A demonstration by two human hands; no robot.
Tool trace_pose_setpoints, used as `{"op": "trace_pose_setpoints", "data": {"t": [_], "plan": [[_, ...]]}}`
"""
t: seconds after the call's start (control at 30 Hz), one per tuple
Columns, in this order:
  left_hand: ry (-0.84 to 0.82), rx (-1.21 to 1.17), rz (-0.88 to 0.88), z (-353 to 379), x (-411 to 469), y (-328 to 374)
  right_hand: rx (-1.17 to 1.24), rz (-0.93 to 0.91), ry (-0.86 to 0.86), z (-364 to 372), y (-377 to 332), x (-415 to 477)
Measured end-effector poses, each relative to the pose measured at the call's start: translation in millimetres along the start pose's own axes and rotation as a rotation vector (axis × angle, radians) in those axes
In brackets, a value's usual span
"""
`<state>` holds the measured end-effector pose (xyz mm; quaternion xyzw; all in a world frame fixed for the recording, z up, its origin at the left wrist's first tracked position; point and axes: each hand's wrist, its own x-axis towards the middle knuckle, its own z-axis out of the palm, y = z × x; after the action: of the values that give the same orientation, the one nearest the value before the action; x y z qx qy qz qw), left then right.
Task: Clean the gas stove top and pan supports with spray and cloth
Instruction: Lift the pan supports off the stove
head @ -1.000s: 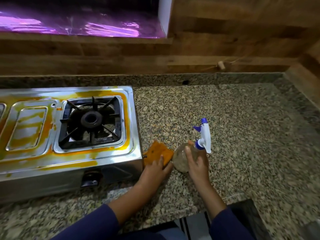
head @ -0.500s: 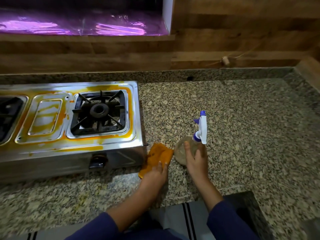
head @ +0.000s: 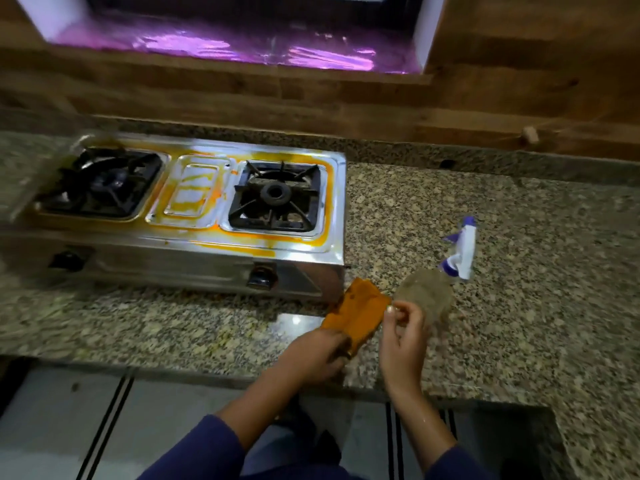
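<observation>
Now that my right hand (head: pixel 403 337) has let go of the bottle (head: pixel 427 296), standing right of the cloth (head: pixel 362 313), its fingers curl at the cloth's corner; whether they pinch I cannot tell. My left hand (head: pixel 320 355) grips the cloth beside the stained stove (head: pixel 194 237); wiping seems next.

Your left hand (head: pixel 317 353) hides its fingers under the cloth (head: pixel 362 313); blur smears the bottle (head: pixel 426 296) and the stove (head: pixel 194 202) at its left end.

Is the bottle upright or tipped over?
Upright: the bottle stands free on the counter, sprayer on top.
</observation>
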<state>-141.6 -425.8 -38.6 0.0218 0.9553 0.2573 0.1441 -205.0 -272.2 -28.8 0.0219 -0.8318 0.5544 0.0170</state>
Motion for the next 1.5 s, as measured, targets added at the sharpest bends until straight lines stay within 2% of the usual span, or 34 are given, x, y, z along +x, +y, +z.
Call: {"op": "trace_pose_setpoints", "data": {"t": [0.1,0.33,0.43,0.57,0.7,0.97,1.2,1.43,1.5], "plan": [[0.092,-0.018,-0.006,-16,-21,-17,0.078,-0.093,-0.124,26,-24,-3],[0.596,-0.098,-0.002,-90,-70,-70,0.089,-0.292,-0.196,92,-96,7],[0.744,-0.076,0.007,-118,-82,-98,0.045,-0.387,-0.162,123,-120,11],[0.775,0.018,0.073,-143,-92,-147,-0.061,-0.4,-0.065,167,-139,22],[0.733,0.157,0.201,-148,-96,-188,-0.413,-0.354,0.105,189,-140,54],[0.631,0.175,0.367,-143,-93,-225,-0.746,-0.138,0.068,203,-140,85],[0.627,0.137,0.419,-154,-88,-227,-0.621,-0.106,0.079,204,-146,88],[0.625,0.078,0.393,-170,-83,-224,-0.575,-0.28,0.15,198,-162,84],[0.702,0.025,0.301,-182,-86,-230,-0.522,-0.332,0.171,198,-169,81]]}}
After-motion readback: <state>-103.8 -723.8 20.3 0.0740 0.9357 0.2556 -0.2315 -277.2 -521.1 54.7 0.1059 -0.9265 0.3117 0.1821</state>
